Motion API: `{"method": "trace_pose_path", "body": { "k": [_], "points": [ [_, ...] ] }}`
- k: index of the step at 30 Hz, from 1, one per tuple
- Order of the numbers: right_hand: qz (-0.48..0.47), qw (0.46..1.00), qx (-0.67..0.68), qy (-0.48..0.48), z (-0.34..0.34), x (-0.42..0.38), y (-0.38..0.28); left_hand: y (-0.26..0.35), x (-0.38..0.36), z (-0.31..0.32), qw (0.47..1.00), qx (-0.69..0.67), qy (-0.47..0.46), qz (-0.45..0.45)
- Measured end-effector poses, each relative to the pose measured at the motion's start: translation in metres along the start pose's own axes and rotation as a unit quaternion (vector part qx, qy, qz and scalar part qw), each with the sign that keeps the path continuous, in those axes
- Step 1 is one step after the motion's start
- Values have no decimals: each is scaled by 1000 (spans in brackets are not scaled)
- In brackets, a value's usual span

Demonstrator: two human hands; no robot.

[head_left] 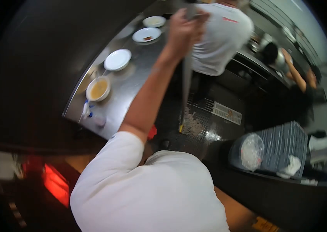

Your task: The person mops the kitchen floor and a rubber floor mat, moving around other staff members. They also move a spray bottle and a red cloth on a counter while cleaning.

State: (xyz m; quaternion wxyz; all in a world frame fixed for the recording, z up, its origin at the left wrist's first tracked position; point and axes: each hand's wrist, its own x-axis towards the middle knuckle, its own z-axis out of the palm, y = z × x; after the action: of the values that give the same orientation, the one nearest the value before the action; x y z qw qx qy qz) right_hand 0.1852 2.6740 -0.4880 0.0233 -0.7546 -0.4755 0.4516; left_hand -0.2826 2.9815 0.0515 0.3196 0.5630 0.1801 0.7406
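Leftmost, bench (123, 92) with white plates (118, 60); then mop (187, 83), long grey handle (187, 69) wrapped by my left fingers (199, 29), yellow fitting (181, 128), pale stringy head (193, 124) on dark wet floor (209, 145); rightward, white grate (227, 112). Right hand out of sight.

White bowl (108, 86), white plates (118, 60), spray bottle (86, 110) on steel counter (132, 79)

White short-sleeved shirt (152, 193), softly creased from where I stand, left sleeve (124, 150) well below the grip, left hand (184, 29) bare
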Motion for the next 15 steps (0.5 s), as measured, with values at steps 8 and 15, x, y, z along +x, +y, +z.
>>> {"method": "trace_pose_path", "body": {
  "k": [8, 15],
  "points": [
    [30, 998, 36, -29, 71, -22, 100, 54, -75, 54, 1000, 5, -8, -11],
    [99, 983, 122, -96, 44, -67, 75, 80, -124, 83, 999, -6, -45, 11]
  ]
}}
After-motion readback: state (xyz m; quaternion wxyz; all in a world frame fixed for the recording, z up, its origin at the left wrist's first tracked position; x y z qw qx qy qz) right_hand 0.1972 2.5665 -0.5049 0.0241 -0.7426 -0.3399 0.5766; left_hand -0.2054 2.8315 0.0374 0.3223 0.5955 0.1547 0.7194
